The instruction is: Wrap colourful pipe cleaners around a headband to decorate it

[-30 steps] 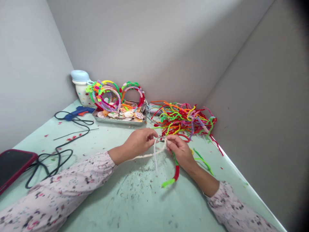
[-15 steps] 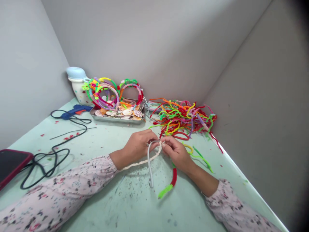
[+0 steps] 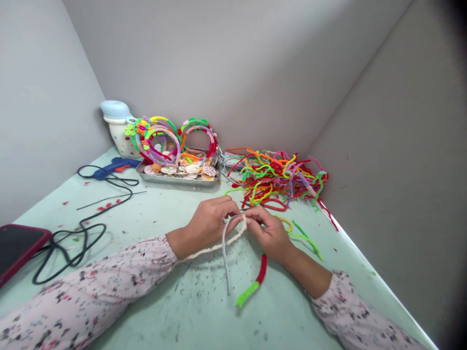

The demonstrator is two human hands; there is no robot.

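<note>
Hands: the left hand [image 3: 210,226] and the right hand [image 3: 270,234] meet just above the worktop, fingers curled, both pinching at one junction, with the fingertips almost touching.

Held piece: a curved grey-white band [image 3: 224,255] arcs out of the pinch and hangs free, its lower end just above the worktop. A twisted cream strand [image 3: 215,246] runs from the same pinch back toward the left wrist.

Handling: both look light and springy, with a soft, fuzzy surface that should grip the fingers rather than slip. The pinched junction seems the surest place to hold.

Beside the right hand: a red-and-green pipe cleaner [image 3: 260,273] lies on the worktop [image 3: 189,316], its upper end out of sight behind the wrist, so any contact cannot be told. Yellow and green pipe cleaners [image 3: 301,236] curl just to the right.

Farther ahead: a tangled pile of bright pipe cleaners [image 3: 277,180] sits by a metal tray [image 3: 178,180] of seashells [image 3: 182,169]. Colourful fuzzy headbands [image 3: 171,138] lean there, before a lidded ceramic pot [image 3: 118,131].

Left side: a blue glue gun [image 3: 116,166] trails a black cord [image 3: 85,228] toward a phone in a red case [image 3: 20,248].

Sleeves: pale floral cuffs [image 3: 91,284] cover both forearms.
</note>
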